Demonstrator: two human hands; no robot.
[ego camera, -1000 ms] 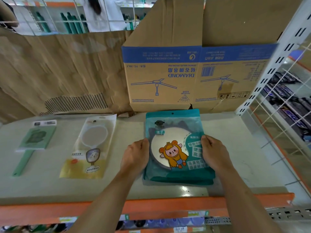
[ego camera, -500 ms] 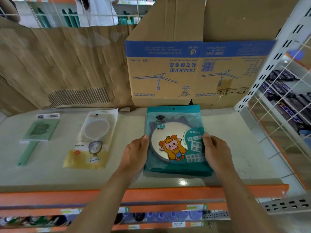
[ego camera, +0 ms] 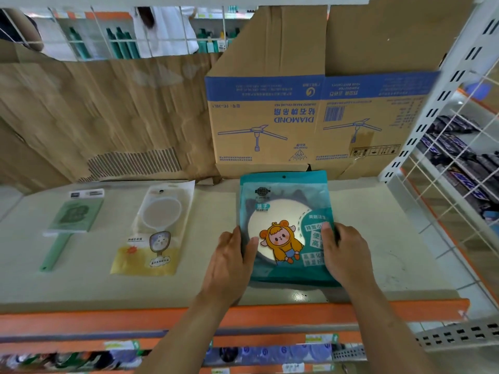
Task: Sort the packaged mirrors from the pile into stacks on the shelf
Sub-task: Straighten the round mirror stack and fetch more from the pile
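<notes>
Our left hand (ego camera: 232,261) gripped the left edge of the teal mirror package (ego camera: 286,225), thumb laid over its front and the remaining fingers tucked along the side. Our right hand (ego camera: 344,252) clamped the opposite edge in the same way, thumb on the printed panel. Between our two hands showed the round mirror through the clear window, with a cartoon child in an orange hood printed over its lower part and the word MIRROR near the top. The package lay flat on the pale shelf (ego camera: 378,238), its hang-hole end pointing away from us; from the thick lower edge it seemed to rest on at least one more teal package, though we could not tell how many.

Well to the left of it, apart from our hands, lay a clear-and-yellow mirror package (ego camera: 154,233) holding a round hand mirror, flat on the shelf. Further left again lay a green hand mirror (ego camera: 67,225) in its own wrapper, handle toward us.

Just behind the teal package stood an upside-down cardboard box (ego camera: 270,125) with a blue band, the word DIAMOND and a ceiling-fan drawing. Torn brown cardboard (ego camera: 108,117) lined the back on the left. An orange rail (ego camera: 297,314) edged the shelf front under our wrists. On the right, a white perforated upright (ego camera: 432,103) and wire grid fenced off dark packaged goods.
</notes>
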